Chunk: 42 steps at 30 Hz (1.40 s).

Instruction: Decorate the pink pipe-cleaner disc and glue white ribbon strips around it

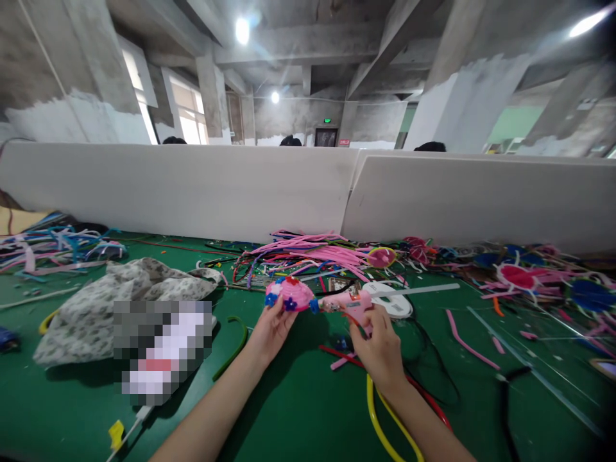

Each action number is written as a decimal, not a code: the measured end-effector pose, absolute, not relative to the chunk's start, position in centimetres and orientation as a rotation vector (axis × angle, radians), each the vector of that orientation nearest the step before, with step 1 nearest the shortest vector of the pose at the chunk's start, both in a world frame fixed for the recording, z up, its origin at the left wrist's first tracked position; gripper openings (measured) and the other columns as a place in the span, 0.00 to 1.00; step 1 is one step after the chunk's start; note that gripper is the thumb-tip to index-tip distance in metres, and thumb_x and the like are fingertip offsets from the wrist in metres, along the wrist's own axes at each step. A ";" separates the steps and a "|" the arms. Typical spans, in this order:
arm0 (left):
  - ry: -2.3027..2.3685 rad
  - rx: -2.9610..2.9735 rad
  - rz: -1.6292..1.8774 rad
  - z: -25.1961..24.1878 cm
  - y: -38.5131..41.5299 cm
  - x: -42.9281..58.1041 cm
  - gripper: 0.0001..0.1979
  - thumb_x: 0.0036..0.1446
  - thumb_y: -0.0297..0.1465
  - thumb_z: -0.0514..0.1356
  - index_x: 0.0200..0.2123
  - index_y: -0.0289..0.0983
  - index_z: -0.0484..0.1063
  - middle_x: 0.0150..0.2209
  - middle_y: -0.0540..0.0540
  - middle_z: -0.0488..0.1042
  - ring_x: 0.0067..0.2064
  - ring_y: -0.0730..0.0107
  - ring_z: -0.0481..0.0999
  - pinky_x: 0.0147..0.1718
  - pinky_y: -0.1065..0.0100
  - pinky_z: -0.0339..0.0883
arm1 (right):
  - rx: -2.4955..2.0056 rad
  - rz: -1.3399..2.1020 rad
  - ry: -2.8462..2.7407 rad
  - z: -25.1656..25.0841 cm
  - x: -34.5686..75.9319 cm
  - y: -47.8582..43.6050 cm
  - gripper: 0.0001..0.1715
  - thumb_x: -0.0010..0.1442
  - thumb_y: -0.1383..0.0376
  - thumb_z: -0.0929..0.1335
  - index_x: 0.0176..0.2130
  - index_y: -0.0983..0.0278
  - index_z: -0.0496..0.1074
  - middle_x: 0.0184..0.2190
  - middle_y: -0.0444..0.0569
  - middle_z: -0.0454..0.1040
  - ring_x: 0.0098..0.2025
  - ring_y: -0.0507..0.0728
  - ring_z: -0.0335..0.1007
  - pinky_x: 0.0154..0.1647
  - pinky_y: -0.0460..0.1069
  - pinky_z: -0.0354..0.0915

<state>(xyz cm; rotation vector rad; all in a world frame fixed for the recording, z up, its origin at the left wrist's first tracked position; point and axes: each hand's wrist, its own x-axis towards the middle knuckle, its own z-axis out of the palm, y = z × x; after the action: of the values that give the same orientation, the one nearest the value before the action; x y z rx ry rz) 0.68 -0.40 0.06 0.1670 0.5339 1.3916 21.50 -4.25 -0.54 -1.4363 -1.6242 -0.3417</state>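
Observation:
My left hand (pixel 270 330) is closed on a pink dome-shaped ornament (pixel 291 294) with small blue flowers and a red piece on it, held just above the green table (pixel 298 410). My right hand (pixel 380 346) grips a pink glue gun (pixel 350 304), fingers wrapped round its handle, its nozzle pointing left at the ornament's right edge. A yellow cord (pixel 380 423) runs from under my right wrist toward the near edge.
A pile of pink strips (pixel 312 253) lies behind the ornament. A white flat piece (pixel 397 301) sits beside the gun. Patterned cloth (pixel 120 295) lies left. More coloured ornaments (pixel 520 276) fill the right. White foam boards (pixel 192 189) wall the table's far side.

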 end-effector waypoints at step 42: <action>0.591 0.327 1.230 -0.1 -1.0 0.2 0.05 0.60 0.29 0.56 0.36 0.35 0.71 0.29 0.47 0.80 0.25 0.66 0.80 0.25 0.70 0.74 | -2.161 -0.073 -1.839 2.9 24.6 3.7 0.13 0.61 0.58 0.64 0.33 0.63 0.73 0.34 0.49 0.74 0.39 0.56 0.69 0.38 0.51 0.63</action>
<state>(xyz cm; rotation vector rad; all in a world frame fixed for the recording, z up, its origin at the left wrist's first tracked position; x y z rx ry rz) 0.15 -0.98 -0.14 0.3274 0.5912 1.2296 24.57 3.73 2.95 -2.1615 -1.8393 -0.0732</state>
